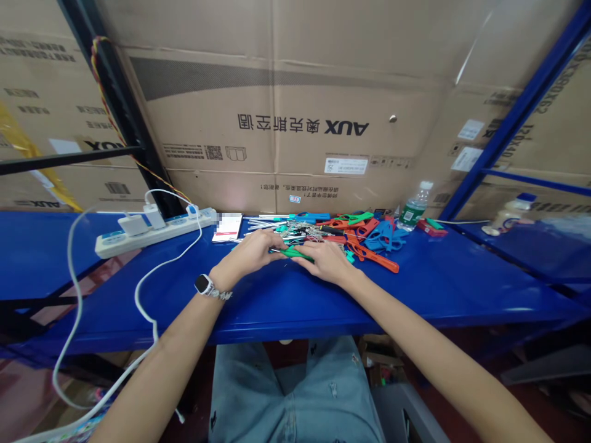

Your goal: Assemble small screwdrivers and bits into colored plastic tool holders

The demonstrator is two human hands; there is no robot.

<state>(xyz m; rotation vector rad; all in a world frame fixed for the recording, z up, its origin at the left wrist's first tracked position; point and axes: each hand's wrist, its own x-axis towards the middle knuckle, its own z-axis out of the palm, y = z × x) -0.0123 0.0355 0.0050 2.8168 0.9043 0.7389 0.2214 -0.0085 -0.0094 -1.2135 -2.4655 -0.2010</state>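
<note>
Both of my hands meet over the blue shelf (286,301), at the near edge of a pile of small parts. Between them lies a green plastic piece (295,253). My right hand (325,261) has its fingers closed on this piece. At its left end, my left hand (256,251) pinches a thin metal rod that joins the green piece. Just beyond my hands are loose metal rods (268,218) and metal clips. Orange plastic pieces (376,257) and blue plastic pieces (386,236) lie to the right of my right hand.
A white power strip (115,245) with plugs and cables lies on the left, beside a white card (227,227). A water bottle (413,208) and a red box (433,228) are at the back right. Behind stands a large cardboard box (295,80); another bottle (510,212) is farther right.
</note>
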